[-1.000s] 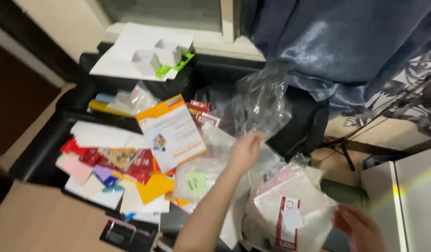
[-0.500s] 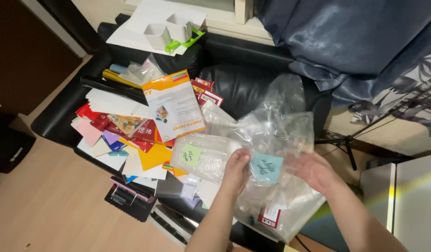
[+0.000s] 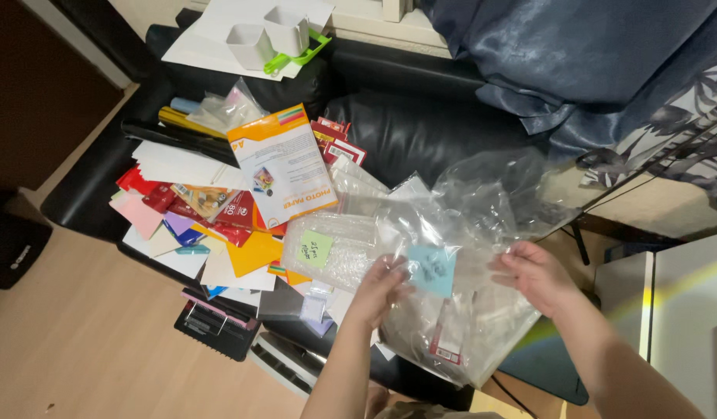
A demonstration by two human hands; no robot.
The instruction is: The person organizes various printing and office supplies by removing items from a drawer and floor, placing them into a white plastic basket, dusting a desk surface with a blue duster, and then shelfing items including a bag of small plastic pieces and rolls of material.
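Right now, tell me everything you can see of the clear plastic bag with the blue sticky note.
The clear plastic bag is thin, crinkled and glossy, see-through film. A blue sticky note with dark handwriting sits on its front. The left hand pinches its left side beside the note; the right hand grips its right side, holding it spread over a heap of similar clear bags on a black couch. What it holds cannot be told.

Crinkled clear bag (image 3: 482,225), blue note (image 3: 431,270)
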